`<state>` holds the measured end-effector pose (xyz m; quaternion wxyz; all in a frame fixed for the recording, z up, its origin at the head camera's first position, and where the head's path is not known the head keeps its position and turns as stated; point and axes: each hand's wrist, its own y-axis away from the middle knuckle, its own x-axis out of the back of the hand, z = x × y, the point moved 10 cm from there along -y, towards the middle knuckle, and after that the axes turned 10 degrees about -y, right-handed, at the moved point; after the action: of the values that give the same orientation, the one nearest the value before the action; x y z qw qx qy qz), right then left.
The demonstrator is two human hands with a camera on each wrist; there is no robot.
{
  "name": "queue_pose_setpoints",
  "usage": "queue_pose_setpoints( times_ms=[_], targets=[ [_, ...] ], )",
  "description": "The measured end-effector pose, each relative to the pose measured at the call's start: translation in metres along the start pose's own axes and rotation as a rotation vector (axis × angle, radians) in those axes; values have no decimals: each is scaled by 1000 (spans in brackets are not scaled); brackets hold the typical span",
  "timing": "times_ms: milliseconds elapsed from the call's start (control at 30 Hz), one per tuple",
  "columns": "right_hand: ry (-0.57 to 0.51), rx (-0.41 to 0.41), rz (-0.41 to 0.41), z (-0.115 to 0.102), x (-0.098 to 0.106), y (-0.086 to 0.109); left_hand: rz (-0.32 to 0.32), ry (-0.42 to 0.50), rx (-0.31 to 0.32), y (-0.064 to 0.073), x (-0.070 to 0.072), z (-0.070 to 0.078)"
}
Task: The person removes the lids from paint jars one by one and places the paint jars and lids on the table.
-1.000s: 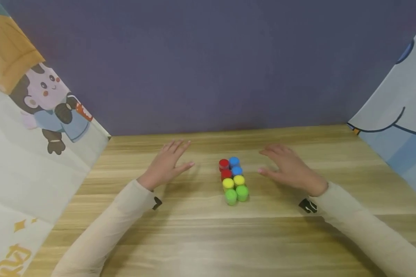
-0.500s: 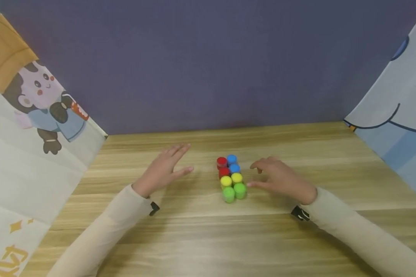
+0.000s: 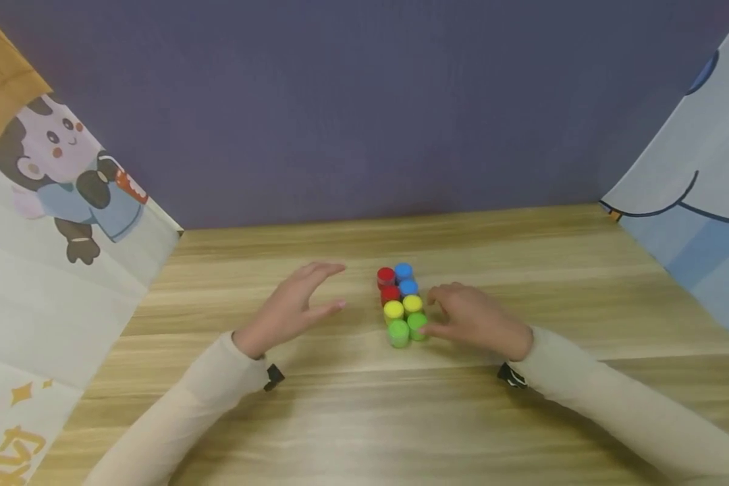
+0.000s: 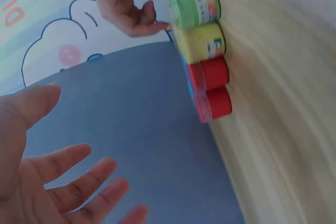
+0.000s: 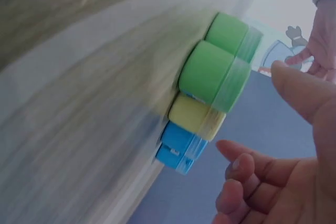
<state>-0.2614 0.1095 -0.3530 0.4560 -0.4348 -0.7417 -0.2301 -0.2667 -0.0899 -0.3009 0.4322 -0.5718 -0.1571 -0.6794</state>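
Small round lidded jars stand upright in two columns at mid-table: two red jars (image 3: 390, 295), two blue jars (image 3: 403, 271), two yellow jars (image 3: 393, 310) and two green jars (image 3: 397, 333). My right hand (image 3: 476, 318) is at their right side, its thumb tip overlapping the nearer right green jar (image 5: 212, 74) in the head view. Its thumb and index finger are spread apart, the other fingers bent, and nothing is gripped. To the left of the jars, my left hand (image 3: 282, 310) hovers with thumb and fingers apart, holding nothing.
The wood-grain table (image 3: 364, 418) meets a dark blue-grey panel (image 3: 364, 108) at the back. Cartoon-printed white sheets stand at the left (image 3: 48, 283) and right sides. Black straps show at both wrists.
My right hand has moved left and nearer to me, up to the green and yellow jars, its fingers bending more. My left hand has shifted only slightly. The jars keep their arrangement.
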Motion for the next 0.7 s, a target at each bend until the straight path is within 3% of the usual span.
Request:
queue_pose_setpoints(
  times_ms=[267, 567, 700],
  targets=[
    [-15, -31, -33, 0, -12, -7, -27, 120, 67, 6, -9, 3],
    [1, 1, -4, -6, -14, -10, -130, 262, 48, 10, -40, 6],
    [43, 34, 19, -11, -15, -12, -227, 383, 77, 12, -57, 9]
  ],
)
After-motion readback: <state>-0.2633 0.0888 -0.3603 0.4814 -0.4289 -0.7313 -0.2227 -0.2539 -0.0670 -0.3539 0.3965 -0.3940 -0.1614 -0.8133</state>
